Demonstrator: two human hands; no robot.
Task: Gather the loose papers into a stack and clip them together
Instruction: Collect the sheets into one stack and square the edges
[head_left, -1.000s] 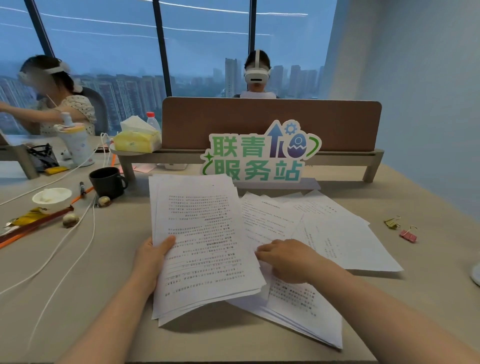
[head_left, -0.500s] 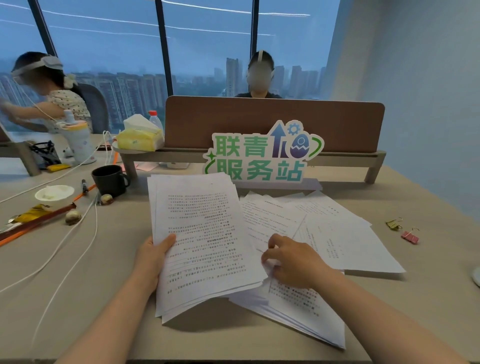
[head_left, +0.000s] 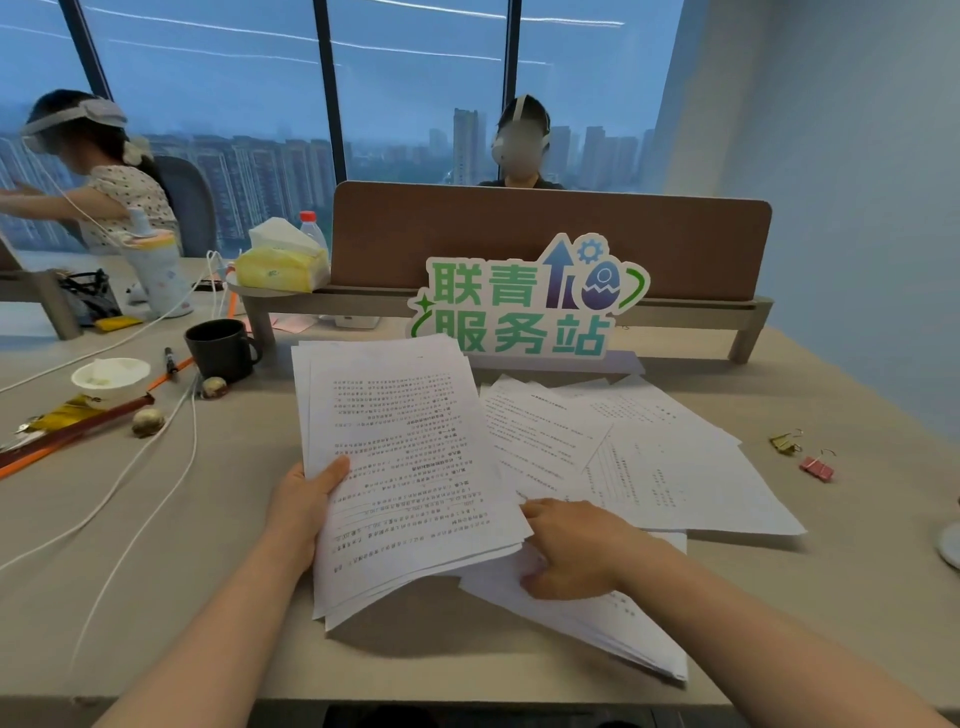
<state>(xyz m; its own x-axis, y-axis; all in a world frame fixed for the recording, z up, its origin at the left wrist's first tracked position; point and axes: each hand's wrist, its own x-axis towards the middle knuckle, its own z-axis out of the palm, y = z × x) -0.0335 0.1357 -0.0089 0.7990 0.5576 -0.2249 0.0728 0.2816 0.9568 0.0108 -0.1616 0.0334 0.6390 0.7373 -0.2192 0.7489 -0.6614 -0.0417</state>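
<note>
1. Head view: the left hand (head_left: 306, 506) grips a stack (head_left: 405, 467) of printed sheets by its left edge, thumb on top, near end raised off the desk (head_left: 218, 639).
2. The right hand (head_left: 582, 548) rests palm down on loose papers (head_left: 670, 467) spread to the right of the stack, fingers curled, with fingertips tucked under the stack's right edge; whether it pinches a sheet cannot be told.
3. The loose papers overlap one another, partly beneath the stack.
4. Two clips lie well right of the papers: a gold clip (head_left: 785, 442) and, just beside it, a pink clip (head_left: 818, 467).
5. A black mug (head_left: 222, 349) stands left of the stack's far end.
</note>
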